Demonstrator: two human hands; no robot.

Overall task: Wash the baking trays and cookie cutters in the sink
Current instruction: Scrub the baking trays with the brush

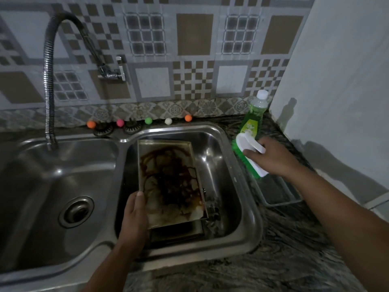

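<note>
- We stand at a double sink in a dark stone counter, patterned tiles behind, the tap hanging over the left bowl
- In the right bowl our left hand grips the near left edge of a tray, tilted up and smeared brown; another tray seems to lie beneath it
- Our right hand closes on the brush over a dish on the right, just near the soap
- No water or suds show, so we judge scrubbing has not begun; cutters are not clearly visible
</note>
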